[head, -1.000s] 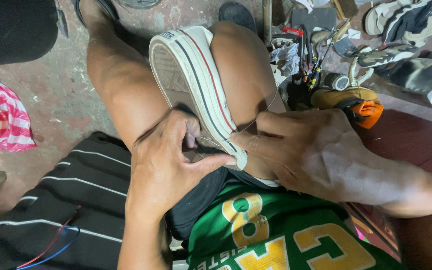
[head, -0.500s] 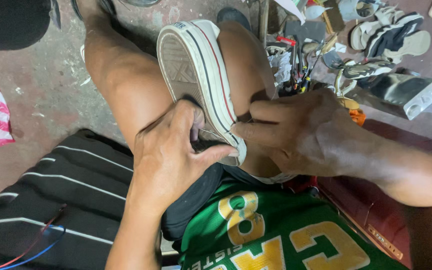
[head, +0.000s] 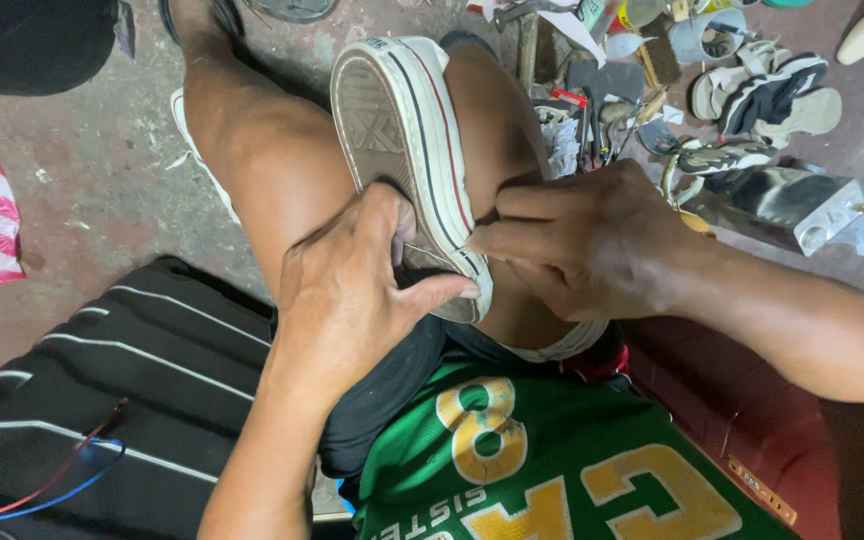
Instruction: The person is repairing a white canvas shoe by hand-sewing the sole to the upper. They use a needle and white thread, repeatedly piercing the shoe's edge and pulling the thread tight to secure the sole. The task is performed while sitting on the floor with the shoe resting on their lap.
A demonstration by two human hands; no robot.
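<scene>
Closest to the camera, a green jersey (head: 532, 470) with yellow lettering fills the lower frame, and just above it the two hands meet on a white canvas sneaker (head: 407, 150) wedged sole-up between the person's bare knees. Since half a second ago the left hand (head: 352, 300) has slid a little along the sole, its thumb now pressed against the rubber edge and its fingers (head: 392, 215) curled shut around the heel end, so the shoe is braced more firmly. The right hand (head: 592, 240) is pinched closed at the sole's seam, fingertips tight together on the striped rim; whether it grips a needle or thread cannot be told, though a thin pale strand (head: 430, 256) runs across the sole between the hands. Left of the knees lies a black striped cloth (head: 102, 380) and bare concrete floor (head: 82, 190), giving open room that side. Farther right, crowded tools (head: 592, 110), sandals (head: 762, 95) and a cup (head: 702, 35) hem in the right arm.
</scene>
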